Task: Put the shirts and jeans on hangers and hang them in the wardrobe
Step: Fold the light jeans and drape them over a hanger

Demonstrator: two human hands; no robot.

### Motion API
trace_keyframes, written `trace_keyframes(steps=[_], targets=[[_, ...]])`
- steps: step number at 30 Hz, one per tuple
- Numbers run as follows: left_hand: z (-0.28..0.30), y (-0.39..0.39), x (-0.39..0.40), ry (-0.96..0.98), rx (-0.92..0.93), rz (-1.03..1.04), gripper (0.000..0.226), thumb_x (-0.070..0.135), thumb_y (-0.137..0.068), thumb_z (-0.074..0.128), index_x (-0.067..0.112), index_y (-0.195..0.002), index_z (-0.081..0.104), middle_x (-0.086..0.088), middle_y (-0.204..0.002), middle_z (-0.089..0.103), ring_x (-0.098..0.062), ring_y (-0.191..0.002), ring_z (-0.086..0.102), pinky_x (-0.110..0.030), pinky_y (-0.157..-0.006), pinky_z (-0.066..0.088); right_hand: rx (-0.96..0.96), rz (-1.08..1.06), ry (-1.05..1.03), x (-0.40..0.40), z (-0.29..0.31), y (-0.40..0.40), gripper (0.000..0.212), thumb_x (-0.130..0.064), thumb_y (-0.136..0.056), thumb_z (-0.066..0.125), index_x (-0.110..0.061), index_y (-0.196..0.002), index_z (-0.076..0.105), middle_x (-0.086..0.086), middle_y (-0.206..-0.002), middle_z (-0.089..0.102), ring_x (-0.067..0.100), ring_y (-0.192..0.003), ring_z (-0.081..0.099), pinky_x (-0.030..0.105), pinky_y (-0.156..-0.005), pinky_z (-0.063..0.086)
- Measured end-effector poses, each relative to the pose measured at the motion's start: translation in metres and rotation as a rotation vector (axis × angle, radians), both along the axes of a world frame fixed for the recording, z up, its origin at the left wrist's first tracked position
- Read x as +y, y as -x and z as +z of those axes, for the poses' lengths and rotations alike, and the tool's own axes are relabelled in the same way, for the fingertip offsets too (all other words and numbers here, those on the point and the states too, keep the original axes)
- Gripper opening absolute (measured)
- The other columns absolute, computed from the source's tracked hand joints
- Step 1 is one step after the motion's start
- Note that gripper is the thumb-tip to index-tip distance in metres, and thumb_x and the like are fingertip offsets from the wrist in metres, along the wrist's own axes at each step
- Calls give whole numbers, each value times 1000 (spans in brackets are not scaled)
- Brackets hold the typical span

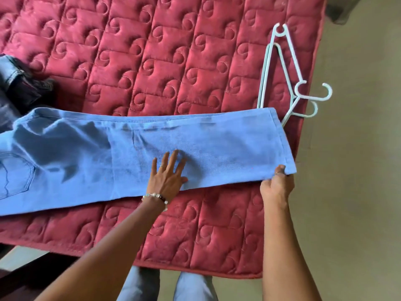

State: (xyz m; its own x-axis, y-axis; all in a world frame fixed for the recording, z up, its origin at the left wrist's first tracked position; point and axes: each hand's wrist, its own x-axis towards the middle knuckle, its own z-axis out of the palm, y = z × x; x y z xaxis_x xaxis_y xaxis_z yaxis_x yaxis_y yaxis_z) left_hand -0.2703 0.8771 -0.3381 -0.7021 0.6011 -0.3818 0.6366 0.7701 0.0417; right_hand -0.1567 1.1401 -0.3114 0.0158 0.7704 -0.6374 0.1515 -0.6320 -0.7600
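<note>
Bare forearms; pearl bead bracelet on L wrist, ring, light blue jeans.

A red quilted bed carries light-blue jeans, white hangers and dark clothes.

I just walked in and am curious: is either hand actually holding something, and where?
The right hand pinches the light blue jeans at the leg hem's near corner. The left hand only presses flat on the leg.

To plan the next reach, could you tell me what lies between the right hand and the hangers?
In the head view, only the jeans' hem separates the right hand from the hangers.
</note>
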Motion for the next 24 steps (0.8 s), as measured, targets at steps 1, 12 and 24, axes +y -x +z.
trace_keyframes(steps=[1,12,24], targets=[[2,-3,-3,31,-3,23,67,45,-74,73,23,-134,52,-9,-149,37,-34,-134,40,-63,-103,31,-119,-4,11,-7,-6,0,25,-13,-98,45,-10,-120,58,2,-102,59,13,-80,60,39,-84,57],[-1,-28,-23,25,103,-163,65,25,-72,70,19,-133,50,-10,-94,57,-29,-79,59,-43,-71,46,-401,106,246,-83,-31,8,62,-41,-73,81,7,-105,58,17,-92,67,31,-78,67,50,-72,58],[13,-16,-59,-181,-348,312,58,24,-94,50,25,-146,26,-11,-119,45,-35,-104,55,-44,-84,46,8,100,252,-112,8,32,15,-9,-83,73,-21,-85,64,-9,-88,67,13,-89,63,38,-73,52]])
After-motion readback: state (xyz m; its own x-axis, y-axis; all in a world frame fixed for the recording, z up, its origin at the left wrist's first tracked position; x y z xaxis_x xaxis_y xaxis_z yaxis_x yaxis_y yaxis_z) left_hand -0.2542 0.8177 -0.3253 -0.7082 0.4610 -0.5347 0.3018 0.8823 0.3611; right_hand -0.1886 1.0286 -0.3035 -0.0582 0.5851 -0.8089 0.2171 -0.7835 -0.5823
